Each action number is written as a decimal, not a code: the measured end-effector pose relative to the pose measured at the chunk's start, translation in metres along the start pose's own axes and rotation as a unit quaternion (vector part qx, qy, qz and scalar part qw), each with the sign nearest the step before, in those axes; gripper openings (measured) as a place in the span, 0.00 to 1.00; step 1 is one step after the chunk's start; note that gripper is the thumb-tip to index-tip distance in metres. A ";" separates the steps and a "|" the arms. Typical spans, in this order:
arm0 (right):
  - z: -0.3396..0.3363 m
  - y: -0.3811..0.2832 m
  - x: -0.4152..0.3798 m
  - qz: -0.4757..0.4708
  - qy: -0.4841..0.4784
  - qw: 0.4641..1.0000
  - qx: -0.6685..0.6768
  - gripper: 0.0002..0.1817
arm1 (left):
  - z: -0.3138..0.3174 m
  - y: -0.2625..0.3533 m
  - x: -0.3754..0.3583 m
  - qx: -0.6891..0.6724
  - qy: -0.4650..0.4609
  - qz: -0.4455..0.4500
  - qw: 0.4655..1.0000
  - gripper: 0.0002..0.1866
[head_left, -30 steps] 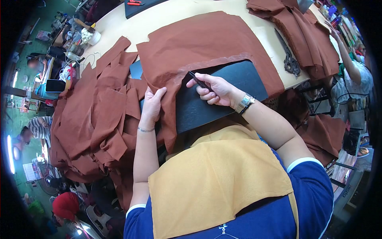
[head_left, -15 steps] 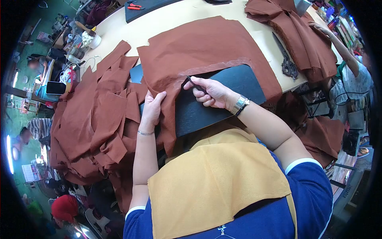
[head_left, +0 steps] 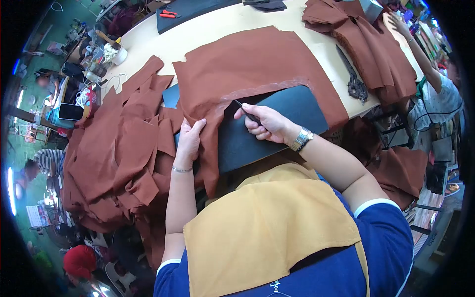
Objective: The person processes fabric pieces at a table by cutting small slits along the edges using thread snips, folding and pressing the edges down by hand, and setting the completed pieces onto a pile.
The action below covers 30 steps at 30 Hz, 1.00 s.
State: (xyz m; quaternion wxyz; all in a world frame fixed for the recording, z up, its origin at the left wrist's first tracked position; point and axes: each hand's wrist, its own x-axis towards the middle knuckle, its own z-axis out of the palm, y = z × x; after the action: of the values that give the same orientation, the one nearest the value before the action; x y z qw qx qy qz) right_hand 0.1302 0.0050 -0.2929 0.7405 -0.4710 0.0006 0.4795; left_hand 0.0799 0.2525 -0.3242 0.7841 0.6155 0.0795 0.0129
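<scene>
A large reddish-brown leather sheet [head_left: 247, 59] lies over the pale table, its near edge cut away in a curve with a whitish line along it. My left hand [head_left: 189, 141] grips the sheet's folded left part, thumb on top. In my right hand [head_left: 267, 123] is a small black pointed tool [head_left: 251, 115], its tip upward and left near the cut edge; its exact kind I cannot make out. Under both lies a dark board [head_left: 282, 123], bare where the leather is cut away.
Brown leather pieces [head_left: 114, 153] are heaped on the left. Large shears [head_left: 352, 79] lie at right, beside more stacked leather [head_left: 376, 54]. A white tub with a brush [head_left: 118, 55] and a red-handled tool [head_left: 169, 14] are at the back. A co-worker's arm [head_left: 423, 54] reaches in at far right.
My right hand with the black tool has moved slightly right and down, away from the cut edge. My left hand keeps its grip. The co-worker's hand has shifted up.
</scene>
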 end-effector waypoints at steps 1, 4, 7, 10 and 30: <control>-0.001 -0.003 -0.006 -0.038 0.013 0.998 -0.049 0.20 | 0.000 0.001 -0.004 0.020 0.005 -0.003 1.000 0.28; -0.016 -0.014 -0.001 -0.330 0.115 0.874 -0.337 0.17 | 0.005 0.010 -0.034 0.105 -0.007 0.007 0.994 0.30; -0.033 -0.045 -0.009 -0.325 0.300 0.658 -0.610 0.21 | 0.000 0.012 -0.074 0.197 -0.006 0.048 0.979 0.31; -0.052 -0.040 0.017 -0.313 0.310 0.574 -0.690 0.22 | -0.004 0.020 -0.108 0.283 0.105 0.156 0.941 0.37; -0.072 -0.029 -0.061 -0.095 0.194 0.976 0.039 0.18 | 0.099 -0.005 0.063 0.537 -0.087 0.319 0.776 0.07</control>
State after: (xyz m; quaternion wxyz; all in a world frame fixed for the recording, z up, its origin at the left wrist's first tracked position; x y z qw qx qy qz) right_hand 0.1505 -0.0917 -0.2850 0.7863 -0.5233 0.1182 0.3066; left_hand 0.1560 0.1635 -0.3128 0.2806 0.9252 -0.1958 0.1639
